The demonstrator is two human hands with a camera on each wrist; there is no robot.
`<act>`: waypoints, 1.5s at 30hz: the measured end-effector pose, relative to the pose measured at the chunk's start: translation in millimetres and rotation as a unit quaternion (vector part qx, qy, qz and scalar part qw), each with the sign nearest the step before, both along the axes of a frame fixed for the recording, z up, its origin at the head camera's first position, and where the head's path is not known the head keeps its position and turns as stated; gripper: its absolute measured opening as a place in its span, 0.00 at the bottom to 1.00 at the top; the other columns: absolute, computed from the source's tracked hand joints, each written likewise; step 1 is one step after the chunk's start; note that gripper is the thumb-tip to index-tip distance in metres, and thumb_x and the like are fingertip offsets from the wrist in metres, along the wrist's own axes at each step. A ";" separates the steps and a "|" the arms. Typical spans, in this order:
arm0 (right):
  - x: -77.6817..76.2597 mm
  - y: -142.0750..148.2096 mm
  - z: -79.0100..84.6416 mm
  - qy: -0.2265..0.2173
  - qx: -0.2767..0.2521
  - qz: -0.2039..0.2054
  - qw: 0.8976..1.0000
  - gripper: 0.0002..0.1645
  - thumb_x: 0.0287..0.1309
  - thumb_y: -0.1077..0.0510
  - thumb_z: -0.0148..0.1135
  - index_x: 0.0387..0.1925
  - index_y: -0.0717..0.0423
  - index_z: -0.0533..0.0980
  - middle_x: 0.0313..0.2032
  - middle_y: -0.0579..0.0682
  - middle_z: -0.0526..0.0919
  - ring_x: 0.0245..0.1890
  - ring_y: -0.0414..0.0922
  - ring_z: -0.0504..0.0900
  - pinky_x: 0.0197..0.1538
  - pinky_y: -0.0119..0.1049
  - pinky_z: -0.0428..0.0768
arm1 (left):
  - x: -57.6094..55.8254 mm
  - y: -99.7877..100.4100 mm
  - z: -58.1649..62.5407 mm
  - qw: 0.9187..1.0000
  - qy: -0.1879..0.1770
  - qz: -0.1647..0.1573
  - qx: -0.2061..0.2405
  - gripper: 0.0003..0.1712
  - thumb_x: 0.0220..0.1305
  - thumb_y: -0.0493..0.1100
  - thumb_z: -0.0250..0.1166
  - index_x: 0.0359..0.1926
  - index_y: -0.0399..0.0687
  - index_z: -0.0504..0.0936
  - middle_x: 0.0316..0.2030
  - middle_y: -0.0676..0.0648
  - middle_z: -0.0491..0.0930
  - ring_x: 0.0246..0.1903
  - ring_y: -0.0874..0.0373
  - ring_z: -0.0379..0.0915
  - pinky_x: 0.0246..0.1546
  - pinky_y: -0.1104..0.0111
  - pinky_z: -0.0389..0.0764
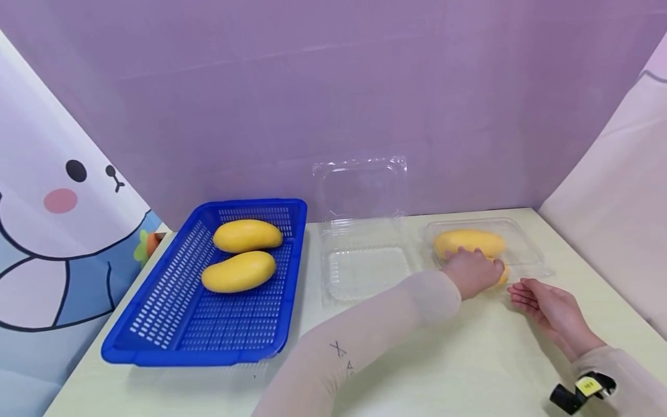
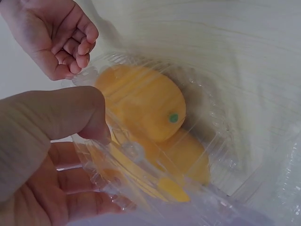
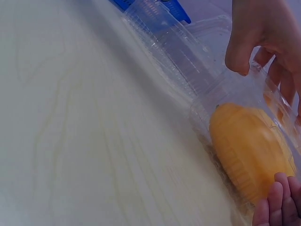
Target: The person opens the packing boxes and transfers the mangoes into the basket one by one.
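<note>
Toward the table's right side, two yellow mangoes lie side by side in a clear plastic clamshell container [image 1: 528, 249]. The back mango [image 1: 469, 239] shows well in the head view; my left hand [image 1: 471, 272] covers most of the front mango [image 1: 504, 272]. In the left wrist view the thumb [image 2: 91, 110] and fingers of that hand grip the container's clear plastic edge from two sides. Just in front of the container's near right corner is my right hand [image 1: 554, 313], palm turned inward, its fingers loosely bent and holding nothing.
On the left stands a blue mesh basket [image 1: 296, 272] with two mangoes, one behind [image 1: 247, 236] and one in front [image 1: 238, 272]. Between basket and hands lies another clear clamshell [image 1: 365, 272], its lid raised toward the purple backdrop [image 1: 365, 87].
</note>
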State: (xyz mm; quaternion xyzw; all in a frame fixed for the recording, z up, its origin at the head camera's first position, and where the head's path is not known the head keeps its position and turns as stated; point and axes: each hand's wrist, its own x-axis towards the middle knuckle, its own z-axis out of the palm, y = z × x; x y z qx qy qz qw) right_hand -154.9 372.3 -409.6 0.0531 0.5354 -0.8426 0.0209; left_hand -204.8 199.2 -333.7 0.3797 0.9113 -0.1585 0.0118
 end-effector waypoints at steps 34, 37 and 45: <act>-0.4 -3.0 4.2 -0.020 0.009 0.008 1.000 0.18 0.67 0.60 0.50 0.27 0.57 0.84 0.28 0.50 0.86 0.30 0.41 0.85 0.37 0.31 0.82 | -7.9 -6.2 4.7 0.999 0.019 -0.045 -0.013 0.15 0.75 0.44 0.42 0.58 0.66 0.61 0.54 0.58 0.75 0.48 0.57 0.74 0.50 0.53 0.76; -0.4 -2.0 3.8 -0.021 0.011 0.015 1.000 0.18 0.68 0.60 0.49 0.28 0.57 0.84 0.28 0.50 0.86 0.30 0.41 0.85 0.38 0.31 0.82 | -7.6 -5.3 0.8 0.996 0.066 -0.059 -0.028 0.16 0.74 0.42 0.42 0.58 0.64 0.61 0.52 0.56 0.75 0.45 0.55 0.76 0.47 0.56 0.78; -1.9 -2.6 3.4 -0.018 0.012 0.024 0.999 0.19 0.68 0.61 0.49 0.27 0.57 0.83 0.28 0.50 0.86 0.30 0.41 0.85 0.37 0.30 0.82 | -9.0 -6.0 -4.8 0.987 0.135 -0.082 -0.037 0.16 0.74 0.41 0.44 0.58 0.63 0.63 0.48 0.55 0.76 0.41 0.57 0.78 0.42 0.61 0.81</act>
